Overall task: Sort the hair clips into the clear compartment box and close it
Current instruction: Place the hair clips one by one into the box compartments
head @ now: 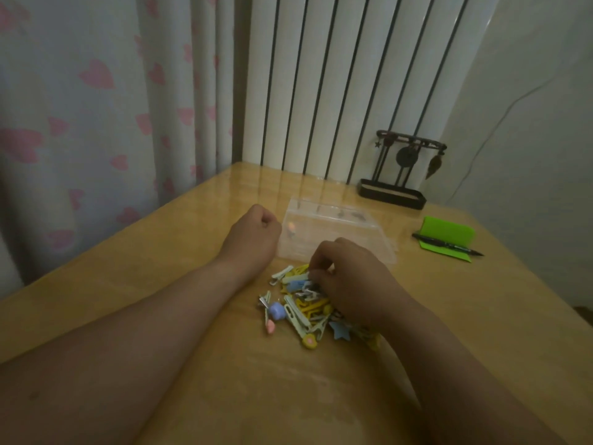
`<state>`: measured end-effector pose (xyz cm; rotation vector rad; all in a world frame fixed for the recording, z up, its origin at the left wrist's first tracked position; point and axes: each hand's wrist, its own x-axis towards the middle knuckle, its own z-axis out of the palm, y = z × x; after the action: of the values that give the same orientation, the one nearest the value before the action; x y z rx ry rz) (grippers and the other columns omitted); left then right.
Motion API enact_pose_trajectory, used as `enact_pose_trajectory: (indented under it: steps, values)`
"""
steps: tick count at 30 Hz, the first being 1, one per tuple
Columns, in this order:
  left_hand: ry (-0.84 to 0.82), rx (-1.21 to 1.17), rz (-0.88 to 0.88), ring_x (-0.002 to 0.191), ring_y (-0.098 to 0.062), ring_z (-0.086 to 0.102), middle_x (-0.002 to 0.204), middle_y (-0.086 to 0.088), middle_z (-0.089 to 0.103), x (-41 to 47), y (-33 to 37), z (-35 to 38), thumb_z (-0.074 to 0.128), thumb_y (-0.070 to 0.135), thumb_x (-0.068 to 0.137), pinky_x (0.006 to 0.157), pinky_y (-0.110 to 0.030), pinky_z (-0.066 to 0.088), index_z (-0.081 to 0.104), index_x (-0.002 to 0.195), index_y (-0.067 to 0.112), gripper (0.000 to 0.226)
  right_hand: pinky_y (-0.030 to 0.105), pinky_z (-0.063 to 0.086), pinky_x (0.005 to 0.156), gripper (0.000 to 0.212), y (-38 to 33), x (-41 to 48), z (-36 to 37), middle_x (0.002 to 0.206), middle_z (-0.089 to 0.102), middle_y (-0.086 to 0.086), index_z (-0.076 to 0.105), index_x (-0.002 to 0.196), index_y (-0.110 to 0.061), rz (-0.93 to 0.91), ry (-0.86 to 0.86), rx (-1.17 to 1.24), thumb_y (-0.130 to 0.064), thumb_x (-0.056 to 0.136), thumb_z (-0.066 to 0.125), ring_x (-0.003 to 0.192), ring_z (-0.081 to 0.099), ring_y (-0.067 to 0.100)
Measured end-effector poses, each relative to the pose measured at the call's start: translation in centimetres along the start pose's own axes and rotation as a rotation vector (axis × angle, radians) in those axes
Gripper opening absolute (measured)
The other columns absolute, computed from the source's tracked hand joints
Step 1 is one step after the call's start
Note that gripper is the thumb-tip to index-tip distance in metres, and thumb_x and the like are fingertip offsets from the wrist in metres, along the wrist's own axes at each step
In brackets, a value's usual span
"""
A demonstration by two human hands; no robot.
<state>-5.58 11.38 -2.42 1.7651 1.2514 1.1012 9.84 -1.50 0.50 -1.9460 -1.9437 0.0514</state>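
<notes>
Two hands work at a pile of hair clips point(298, 311) just in front of the clear box point(340, 229) on the table point(154, 290).
The right hand point(349, 279) bends over the pile, its fingertips pinching among the clips on the side nearest the box. The left hand point(253, 234) is curled into a fist just beside the box's left wall. A small orange piece point(291, 227) shows through that wall.

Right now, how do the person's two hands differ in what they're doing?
The left hand is curled in a fist beside the clear box, with nothing showing in it; the right hand pinches into the hair clips. The left hand sits farther from the camera, at the box's side; the right hand is nearer, over the pile. Both have curled fingers.
</notes>
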Motion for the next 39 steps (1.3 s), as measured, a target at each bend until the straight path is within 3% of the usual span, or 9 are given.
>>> enact_pose_trajectory:
  steps: [9, 14, 19, 23, 27, 29, 33, 36, 39]
  values:
    - [-0.002, 0.004, 0.005, 0.089, -0.018, 0.063, 0.097, 0.003, 0.068, -0.2, 0.1, -0.2, 0.052, 0.027, 0.099, 0.077, -0.037, 0.049, 0.062, 0.106, 0.023, 0.013, 0.025, 0.048, 0.071, 0.007, 0.1, -0.2, -0.4, 0.095, 0.057, -0.014, 0.060, 0.096, -0.034, -0.060, -0.030, 0.022, -0.033, 0.098, 0.067, 0.089, 0.053, 0.007]
    - [0.000, 0.008, 0.005, 0.091, -0.017, 0.063, 0.097, 0.003, 0.068, -0.1, 0.1, -0.3, 0.053, 0.027, 0.099, 0.084, -0.041, 0.052, 0.063, 0.106, 0.021, 0.013, 0.026, 0.047, 0.084, 0.017, 0.2, -0.2, -0.5, 0.103, 0.056, -0.018, 0.066, 0.116, -0.038, -0.135, -0.069, -0.046, -0.032, 0.101, 0.061, 0.099, 0.049, 0.006]
    - [-0.002, -0.015, 0.004, 0.089, -0.016, 0.062, 0.095, 0.005, 0.066, -0.1, 0.2, -0.3, 0.053, 0.026, 0.100, 0.080, -0.039, 0.051, 0.063, 0.104, 0.022, 0.011, 0.026, 0.042, 0.080, 0.011, -0.3, -0.7, -0.7, 0.095, 0.054, -0.021, 0.063, 0.106, -0.042, -0.130, 0.030, -0.074, -0.034, 0.101, 0.058, 0.092, 0.049, 0.004]
    - [0.009, -0.035, 0.002, 0.088, -0.018, 0.063, 0.096, 0.004, 0.066, -0.1, 0.0, -0.3, 0.052, 0.027, 0.100, 0.075, -0.038, 0.050, 0.062, 0.104, 0.023, 0.011, 0.030, 0.054, 0.076, 0.005, -1.0, -0.7, -0.9, 0.092, 0.062, -0.017, 0.066, 0.099, -0.037, -0.009, 0.158, 0.175, -0.032, 0.098, 0.065, 0.088, 0.059, 0.003]
    - [0.003, -0.038, 0.015, 0.084, -0.018, 0.063, 0.093, 0.004, 0.066, 0.0, -0.1, -0.3, 0.053, 0.028, 0.101, 0.074, -0.040, 0.051, 0.060, 0.104, 0.025, 0.008, 0.026, 0.052, 0.071, 0.005, -1.0, 3.0, -2.8, 0.095, 0.068, -0.013, 0.071, 0.102, -0.028, 0.095, 0.278, 0.264, -0.031, 0.098, 0.069, 0.087, 0.062, 0.002]
    - [0.004, -0.047, 0.013, 0.084, -0.019, 0.064, 0.093, 0.003, 0.066, 0.0, -0.1, -0.2, 0.053, 0.028, 0.101, 0.077, -0.042, 0.053, 0.060, 0.105, 0.025, 0.009, 0.026, 0.053, 0.071, 0.009, -0.7, 5.9, -3.5, 0.094, 0.069, -0.010, 0.072, 0.103, -0.025, 0.168, 0.233, 0.248, -0.032, 0.097, 0.070, 0.086, 0.064, 0.006]
    - [0.002, -0.058, 0.007, 0.086, -0.019, 0.064, 0.096, 0.004, 0.065, 0.1, -0.2, -0.2, 0.054, 0.028, 0.100, 0.081, -0.044, 0.054, 0.060, 0.108, 0.023, 0.011, 0.047, 0.065, 0.079, 0.011, 0.4, 11.2, -2.8, 0.086, 0.076, 0.005, 0.079, 0.086, -0.016, 0.328, 0.063, 0.217, -0.025, 0.090, 0.073, 0.084, 0.073, 0.024]
    - [0.008, -0.061, 0.005, 0.086, -0.018, 0.063, 0.097, 0.005, 0.065, 0.3, -0.2, -0.2, 0.054, 0.029, 0.099, 0.077, -0.039, 0.053, 0.060, 0.108, 0.025, 0.012, 0.037, 0.059, 0.068, 0.016, 0.6, 13.7, -1.8, 0.083, 0.076, 0.018, 0.080, 0.083, -0.004, 0.405, -0.039, 0.158, -0.019, 0.079, 0.077, 0.072, 0.069, 0.026]
    - [0.005, -0.059, 0.010, 0.085, -0.019, 0.063, 0.095, 0.006, 0.064, 0.5, -0.3, 0.0, 0.054, 0.029, 0.099, 0.073, -0.038, 0.051, 0.060, 0.107, 0.025, 0.010, 0.033, 0.048, 0.060, 0.012, 0.3, 15.0, -1.0, 0.071, 0.067, 0.013, 0.074, 0.072, -0.002, 0.466, -0.083, 0.096, -0.014, 0.072, 0.076, 0.065, 0.060, 0.025]
